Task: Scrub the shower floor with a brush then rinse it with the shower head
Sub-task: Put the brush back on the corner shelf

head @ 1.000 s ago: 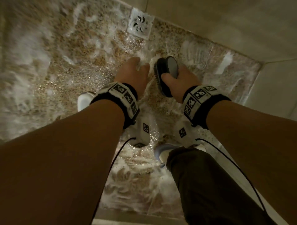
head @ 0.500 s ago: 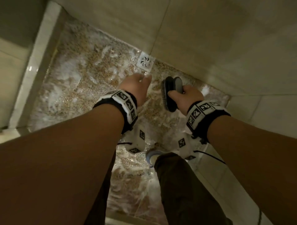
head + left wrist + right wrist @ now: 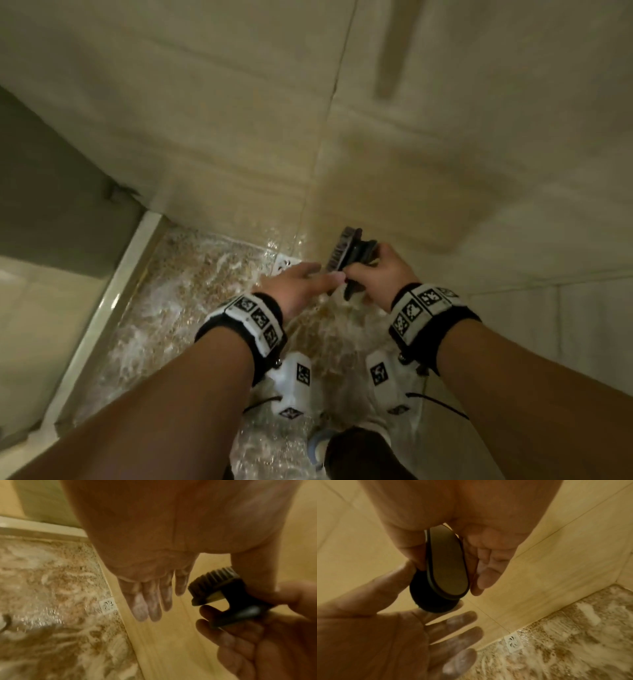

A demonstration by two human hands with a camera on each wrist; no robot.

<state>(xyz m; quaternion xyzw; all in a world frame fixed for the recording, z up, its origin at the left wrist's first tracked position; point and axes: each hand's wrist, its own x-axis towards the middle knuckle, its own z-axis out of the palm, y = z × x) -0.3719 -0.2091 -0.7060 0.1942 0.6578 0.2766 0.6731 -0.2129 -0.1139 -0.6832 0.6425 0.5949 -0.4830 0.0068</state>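
Note:
My right hand (image 3: 380,274) grips a black scrub brush (image 3: 349,260) by its handle, well above the floor, bristles turned left. The wrist views show the brush (image 3: 221,596) and its grey-topped handle (image 3: 447,563) clamped between thumb and fingers. My left hand (image 3: 301,284) is flat with straight, soapy fingers (image 3: 147,607) right beside the brush; its thumb lies against the bristle side. The pebbled shower floor (image 3: 191,294) below is wet and streaked with white foam. No shower head is in view.
A square white drain (image 3: 284,267) sits at the foot of the beige tiled wall (image 3: 411,154). A pale raised curb (image 3: 113,301) borders the floor on the left. My dark trouser leg (image 3: 363,455) and a white shoe stand low in the head view.
Both hands have risen away from the floor and the head view has tilted up to the wall. The brush has been lifted higher and the left hand has opened flat beside it.

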